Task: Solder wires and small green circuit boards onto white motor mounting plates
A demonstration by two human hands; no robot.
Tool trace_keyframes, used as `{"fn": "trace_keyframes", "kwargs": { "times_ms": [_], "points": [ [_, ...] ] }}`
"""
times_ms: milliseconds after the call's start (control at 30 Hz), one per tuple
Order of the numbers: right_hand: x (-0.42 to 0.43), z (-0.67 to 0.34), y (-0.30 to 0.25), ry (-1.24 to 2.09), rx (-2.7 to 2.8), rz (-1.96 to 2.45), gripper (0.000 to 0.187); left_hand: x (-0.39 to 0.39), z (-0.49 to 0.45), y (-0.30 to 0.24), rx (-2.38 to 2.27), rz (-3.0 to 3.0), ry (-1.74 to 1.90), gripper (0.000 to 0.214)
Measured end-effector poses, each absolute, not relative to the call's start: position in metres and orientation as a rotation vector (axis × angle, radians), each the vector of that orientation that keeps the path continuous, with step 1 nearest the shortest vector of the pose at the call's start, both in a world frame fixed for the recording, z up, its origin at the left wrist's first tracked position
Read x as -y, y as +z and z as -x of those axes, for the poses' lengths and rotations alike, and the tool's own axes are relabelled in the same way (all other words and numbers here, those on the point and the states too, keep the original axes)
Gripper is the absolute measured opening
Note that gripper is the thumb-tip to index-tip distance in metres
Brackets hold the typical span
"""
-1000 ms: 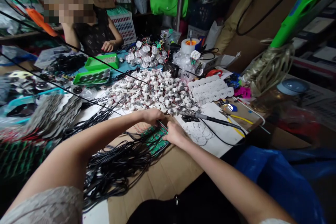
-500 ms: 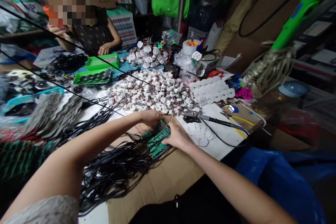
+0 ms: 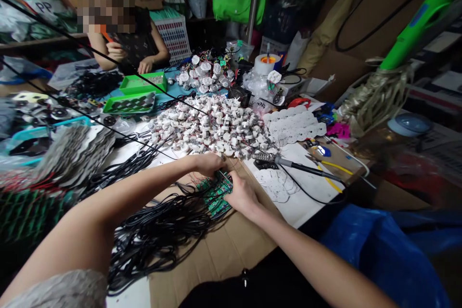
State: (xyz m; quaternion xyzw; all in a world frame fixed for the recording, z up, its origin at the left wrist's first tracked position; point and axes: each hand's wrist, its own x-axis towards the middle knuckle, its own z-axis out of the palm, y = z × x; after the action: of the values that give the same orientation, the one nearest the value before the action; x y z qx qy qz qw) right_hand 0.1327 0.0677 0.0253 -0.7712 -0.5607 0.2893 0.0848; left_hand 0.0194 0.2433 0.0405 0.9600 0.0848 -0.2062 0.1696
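Note:
Both of my hands meet over a panel of small green circuit boards [image 3: 215, 197] lying on brown cardboard [image 3: 231, 245]. My left hand [image 3: 209, 163] is curled at the panel's far edge, fingers pinched on it. My right hand [image 3: 241, 195] grips the panel's right side with closed fingers. A thick bundle of black wires [image 3: 159, 231] runs from the boards toward me on the left. Just beyond my hands lies a big heap of small white round parts [image 3: 212, 127].
A soldering iron [image 3: 288, 162] rests on white paper to the right, by yellow-handled cutters [image 3: 325, 173]. Green trays [image 3: 139, 94] and a tape roll [image 3: 265, 63] sit farther back. Another person [image 3: 126, 48] works across the table. Blue fabric [image 3: 378, 250] lies lower right.
The board panel was tilted up half a second ago and now lies lower between my hands. The person opposite has brought a hand down from the face.

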Motion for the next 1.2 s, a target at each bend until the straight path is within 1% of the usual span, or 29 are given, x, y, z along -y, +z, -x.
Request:
{"fn": "trace_keyframes", "kwargs": {
  "times_ms": [100,233,267,333,400,467,567,633,700,767,833,867,933,967,1000,1033,1100,1133,1200],
  "points": [
    [-0.064,-0.128,0.025,0.820,1.715,2.291,0.055,-0.240,-0.011,0.034,-0.181,-2.710,-0.467,0.049],
    [-0.060,-0.119,0.025,0.763,1.770,2.246,0.051,-0.237,0.001,0.029,-0.151,-2.719,-0.307,0.027],
    [-0.060,-0.119,0.025,0.762,1.780,2.232,0.050,-0.238,0.004,0.029,-0.159,-2.708,-0.262,0.025],
    [-0.063,-0.124,0.025,0.775,1.791,2.209,0.046,-0.241,0.010,0.034,-0.207,-2.650,-0.140,0.025],
    [-0.066,-0.133,0.025,0.809,1.766,2.182,0.044,-0.245,0.016,0.040,-0.313,-2.559,-0.035,0.033],
    [-0.070,-0.144,0.023,0.890,1.675,2.113,0.047,-0.247,0.021,0.045,-0.457,-2.471,-0.065,0.039],
    [-0.073,-0.156,0.016,1.032,1.530,2.027,0.056,-0.241,0.025,0.044,-0.634,-2.389,-0.282,0.030],
    [-0.074,-0.160,0.010,1.089,1.502,2.030,0.052,-0.234,0.026,0.038,-0.667,-2.350,-0.377,0.024],
    [-0.073,-0.160,0.004,1.128,1.492,2.033,0.043,-0.227,0.027,0.032,-0.652,-2.322,-0.406,0.020],
    [-0.072,-0.159,0.001,1.139,1.482,2.034,0.040,-0.224,0.028,0.030,-0.626,-2.316,-0.418,0.017],
    [-0.070,-0.158,0.005,1.114,1.475,2.045,0.045,-0.222,0.028,0.030,-0.603,-2.345,-0.412,0.017],
    [-0.067,-0.157,0.009,1.078,1.487,2.047,0.051,-0.221,0.028,0.032,-0.599,-2.365,-0.401,0.017],
    [-0.058,-0.155,0.019,0.908,1.555,2.043,0.066,-0.220,0.027,0.035,-0.602,-2.400,-0.387,0.015],
    [-0.050,-0.154,0.024,0.774,1.603,2.034,0.070,-0.220,0.027,0.036,-0.601,-2.403,-0.391,0.014],
    [-0.041,-0.152,0.028,0.629,1.643,2.025,0.067,-0.221,0.026,0.037,-0.597,-2.393,-0.402,0.014],
    [-0.030,-0.150,0.031,0.516,1.669,2.017,0.054,-0.221,0.026,0.038,-0.590,-2.374,-0.409,0.015],
    [-0.008,-0.145,0.030,0.449,1.739,2.010,0.012,-0.223,0.027,0.036,-0.549,-2.323,-0.406,0.019],
    [0.002,-0.141,0.028,0.480,1.798,2.005,0.006,-0.225,0.028,0.034,-0.519,-2.295,-0.393,0.021],
    [0.017,-0.132,0.022,0.511,1.887,2.013,0.019,-0.228,0.030,0.030,-0.456,-2.226,-0.372,0.023]
  ]
}}
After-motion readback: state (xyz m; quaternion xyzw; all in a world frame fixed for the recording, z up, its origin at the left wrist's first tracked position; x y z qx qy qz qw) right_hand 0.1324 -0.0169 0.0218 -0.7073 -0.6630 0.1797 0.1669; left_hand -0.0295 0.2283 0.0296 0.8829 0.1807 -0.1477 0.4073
